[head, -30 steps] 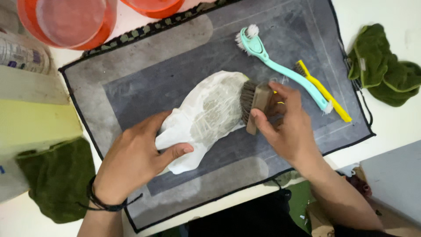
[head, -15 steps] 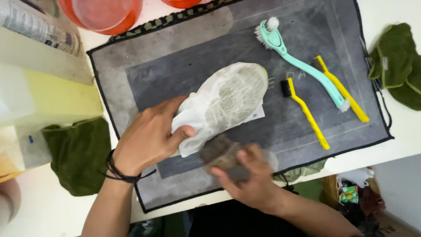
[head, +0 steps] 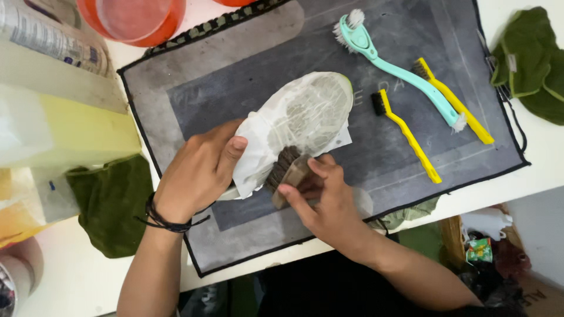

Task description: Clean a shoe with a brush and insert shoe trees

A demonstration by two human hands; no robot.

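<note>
Our left hand (head: 197, 173) clamps the white shoe (head: 299, 126), sole up, on the grey mat (head: 247, 70) – our right hand (head: 323, 199) is closed on a wooden brush (head: 286, 174), bristles against the shoe's side. Risk: thin, crinkly wrap on the shoe looks likely to tear or slide under stiff bristles; mat looks damp, so the shoe could skid. Yellow brushes (head: 405, 135) and a teal brush (head: 399, 70) lie well apart – hard plastic, narrow handles.

My left hand (head: 197, 173) hides shoe (head: 299, 126) heel. Brush (head: 288, 173) handle mostly under my right fingers (head: 305, 199). Orange bowl (head: 138, 20) cut by top edge.
</note>
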